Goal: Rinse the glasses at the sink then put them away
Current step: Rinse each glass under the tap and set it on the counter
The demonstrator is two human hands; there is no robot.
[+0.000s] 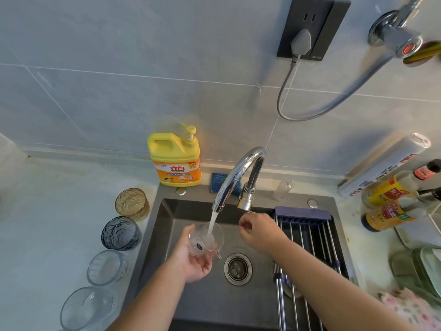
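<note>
My left hand (194,256) grips a clear glass cup (207,240) from below, over the dark sink (167,211). Water runs from the chrome faucet (236,177) straight into the cup. My right hand (256,231) hovers just right of the stream, under the faucet's handle, fingers loosely curled and holding nothing. On the counter left of the sink stands a row of glasses: an amber one (132,203), a dark blue one (121,233), a clear one (106,267) and another clear one (88,308) nearest me.
A yellow dish soap bottle (175,158) and a blue sponge (218,182) sit behind the sink. A roll-up drying rack (307,242) covers the sink's right side. Sauce bottles (391,204) and stacked dishes (424,266) crowd the right counter. The drain (237,268) lies mid-sink.
</note>
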